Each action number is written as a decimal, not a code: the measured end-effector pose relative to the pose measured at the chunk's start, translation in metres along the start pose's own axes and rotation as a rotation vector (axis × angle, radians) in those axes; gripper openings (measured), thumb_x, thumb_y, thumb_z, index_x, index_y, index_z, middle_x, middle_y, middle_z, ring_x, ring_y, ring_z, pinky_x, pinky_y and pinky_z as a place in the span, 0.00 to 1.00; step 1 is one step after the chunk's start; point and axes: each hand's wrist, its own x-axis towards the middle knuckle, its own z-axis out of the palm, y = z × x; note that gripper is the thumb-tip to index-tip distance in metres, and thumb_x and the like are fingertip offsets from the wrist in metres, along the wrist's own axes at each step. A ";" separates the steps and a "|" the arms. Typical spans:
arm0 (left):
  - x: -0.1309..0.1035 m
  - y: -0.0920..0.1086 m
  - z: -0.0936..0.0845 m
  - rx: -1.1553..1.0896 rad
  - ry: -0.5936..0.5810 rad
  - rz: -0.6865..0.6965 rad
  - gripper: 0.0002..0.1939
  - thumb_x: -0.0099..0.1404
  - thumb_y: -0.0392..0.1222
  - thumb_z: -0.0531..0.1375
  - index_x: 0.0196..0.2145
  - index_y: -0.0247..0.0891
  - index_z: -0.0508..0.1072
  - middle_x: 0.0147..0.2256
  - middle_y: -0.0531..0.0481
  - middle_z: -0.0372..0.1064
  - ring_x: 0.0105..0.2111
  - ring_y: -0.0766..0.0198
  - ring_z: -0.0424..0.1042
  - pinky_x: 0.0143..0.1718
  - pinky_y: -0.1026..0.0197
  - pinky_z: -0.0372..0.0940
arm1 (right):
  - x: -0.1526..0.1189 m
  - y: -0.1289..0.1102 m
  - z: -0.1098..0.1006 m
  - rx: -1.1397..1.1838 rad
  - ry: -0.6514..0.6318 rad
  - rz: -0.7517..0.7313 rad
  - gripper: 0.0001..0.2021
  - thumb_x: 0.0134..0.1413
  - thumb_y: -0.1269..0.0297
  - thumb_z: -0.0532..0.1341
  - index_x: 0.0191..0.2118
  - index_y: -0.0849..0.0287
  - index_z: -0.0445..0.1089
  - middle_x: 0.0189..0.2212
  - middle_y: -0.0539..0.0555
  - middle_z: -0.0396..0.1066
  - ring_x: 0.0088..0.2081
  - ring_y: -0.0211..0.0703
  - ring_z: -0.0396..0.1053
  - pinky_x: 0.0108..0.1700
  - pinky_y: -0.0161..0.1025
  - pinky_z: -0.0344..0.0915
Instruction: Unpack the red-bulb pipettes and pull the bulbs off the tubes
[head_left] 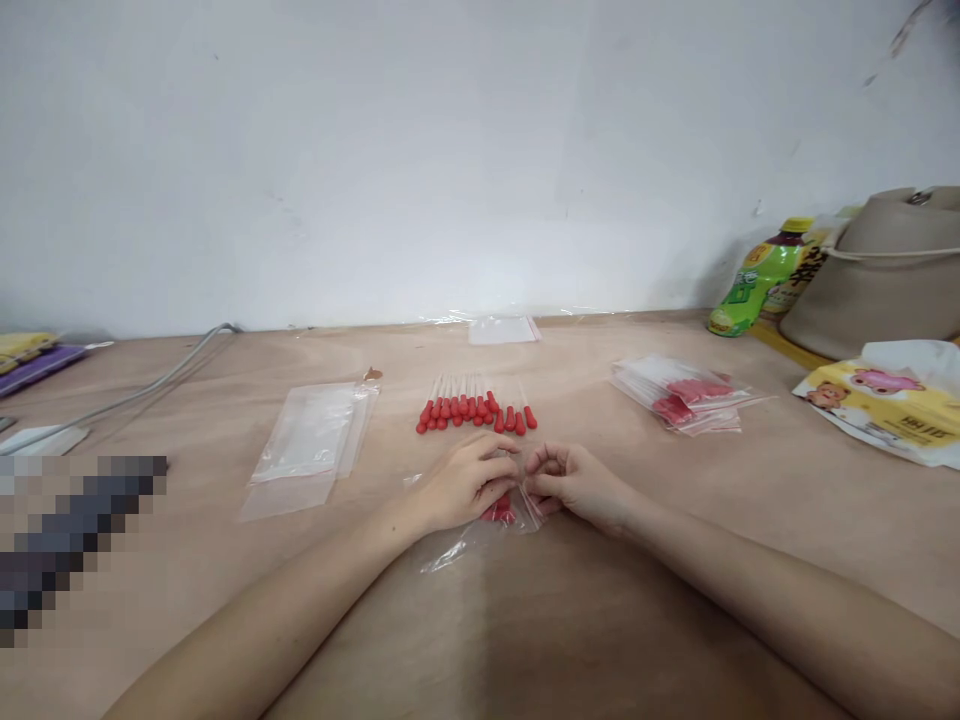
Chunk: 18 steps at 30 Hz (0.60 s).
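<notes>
A clear zip bag (pixel 454 553) with red rubber bulbs (pixel 500 509) in it lies on the table between my hands. My left hand (pixel 471 478) rests over the bag, fingers curled onto it and hiding much of the contents. At the bag's zip end, my right hand (pixel 574 484) pinches the plastic edge between thumb and fingers. Just beyond my hands lies a row of droppers (pixel 459 406), thin clear tubes pointing to the wall and red bulbs toward me. A few droppers (pixel 516 420) sit slightly apart at the row's right end.
Flat zip bags (pixel 307 430) lie to the left, and another bag (pixel 504 330) lies by the wall. Filled bags (pixel 679 392) are piled at right. Farther right are a green bottle (pixel 757 280), a yellow packet (pixel 892 400) and a beige bag (pixel 877 280). A grey cable (pixel 172 372) crosses the left.
</notes>
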 end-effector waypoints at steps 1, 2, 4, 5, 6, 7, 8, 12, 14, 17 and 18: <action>0.000 -0.001 0.001 0.009 0.010 0.004 0.09 0.64 0.34 0.50 0.35 0.38 0.70 0.44 0.47 0.64 0.43 0.63 0.64 0.44 0.60 0.62 | 0.001 0.002 -0.002 -0.022 -0.030 -0.032 0.09 0.40 0.65 0.63 0.28 0.60 0.61 0.21 0.45 0.67 0.23 0.32 0.67 0.29 0.34 0.68; -0.001 -0.002 0.001 0.016 0.026 0.005 0.09 0.64 0.34 0.50 0.35 0.38 0.70 0.43 0.47 0.65 0.43 0.63 0.64 0.43 0.60 0.62 | 0.001 0.004 -0.003 -0.063 -0.057 -0.091 0.09 0.42 0.63 0.62 0.28 0.60 0.63 0.22 0.47 0.68 0.25 0.33 0.68 0.31 0.35 0.69; -0.002 -0.005 0.002 0.027 0.056 -0.001 0.09 0.64 0.34 0.50 0.36 0.38 0.70 0.42 0.47 0.66 0.42 0.63 0.64 0.43 0.59 0.63 | 0.002 0.009 -0.008 -0.232 -0.094 -0.306 0.06 0.47 0.63 0.59 0.32 0.60 0.67 0.27 0.49 0.70 0.30 0.36 0.69 0.34 0.37 0.69; -0.003 -0.005 0.002 0.030 0.066 -0.007 0.09 0.64 0.33 0.50 0.36 0.37 0.70 0.42 0.47 0.66 0.42 0.63 0.64 0.42 0.59 0.63 | 0.002 0.011 -0.010 -0.364 -0.094 -0.450 0.06 0.50 0.65 0.57 0.34 0.59 0.68 0.30 0.50 0.71 0.32 0.37 0.69 0.36 0.37 0.68; -0.003 -0.006 0.002 0.031 0.070 -0.013 0.09 0.64 0.33 0.50 0.36 0.37 0.70 0.42 0.47 0.66 0.42 0.63 0.64 0.42 0.59 0.63 | 0.002 0.013 -0.012 -0.516 -0.074 -0.610 0.07 0.51 0.66 0.55 0.36 0.58 0.68 0.32 0.51 0.71 0.33 0.37 0.69 0.36 0.37 0.67; -0.003 -0.006 0.002 0.030 0.069 -0.017 0.09 0.64 0.33 0.50 0.35 0.36 0.70 0.42 0.47 0.66 0.42 0.63 0.65 0.42 0.59 0.63 | 0.002 0.014 -0.013 -0.677 -0.040 -0.771 0.08 0.53 0.68 0.54 0.38 0.57 0.69 0.34 0.52 0.71 0.34 0.38 0.68 0.37 0.37 0.66; -0.004 -0.007 0.002 0.030 0.065 -0.022 0.09 0.64 0.32 0.50 0.35 0.36 0.69 0.41 0.47 0.66 0.41 0.63 0.65 0.42 0.59 0.63 | 0.002 0.014 -0.015 -0.833 0.002 -0.919 0.08 0.53 0.69 0.54 0.38 0.56 0.69 0.35 0.53 0.71 0.35 0.38 0.68 0.37 0.37 0.65; -0.004 -0.007 0.001 0.044 0.052 -0.030 0.10 0.64 0.31 0.49 0.35 0.36 0.69 0.41 0.47 0.66 0.41 0.63 0.65 0.42 0.59 0.63 | 0.004 0.011 -0.018 -1.283 0.107 -1.296 0.06 0.53 0.71 0.56 0.33 0.57 0.69 0.32 0.52 0.71 0.35 0.39 0.65 0.37 0.38 0.61; -0.003 -0.007 0.001 0.059 0.052 -0.025 0.10 0.64 0.31 0.49 0.35 0.36 0.69 0.41 0.47 0.66 0.41 0.63 0.65 0.42 0.60 0.63 | 0.005 0.008 -0.019 -1.395 0.120 -1.363 0.06 0.54 0.72 0.55 0.32 0.57 0.68 0.31 0.50 0.71 0.35 0.38 0.64 0.39 0.38 0.59; -0.002 -0.007 -0.001 0.123 0.022 0.009 0.09 0.64 0.33 0.50 0.34 0.36 0.69 0.44 0.46 0.65 0.44 0.63 0.64 0.44 0.60 0.63 | 0.006 0.005 -0.019 -1.471 0.138 -1.436 0.08 0.56 0.71 0.53 0.30 0.57 0.68 0.30 0.49 0.70 0.37 0.38 0.63 0.42 0.39 0.57; -0.002 -0.007 -0.002 0.164 0.001 0.037 0.08 0.64 0.34 0.51 0.34 0.36 0.70 0.46 0.46 0.65 0.46 0.61 0.64 0.45 0.58 0.63 | 0.006 0.004 -0.019 -1.482 0.146 -1.456 0.09 0.57 0.71 0.53 0.30 0.57 0.68 0.30 0.49 0.70 0.37 0.38 0.63 0.44 0.39 0.56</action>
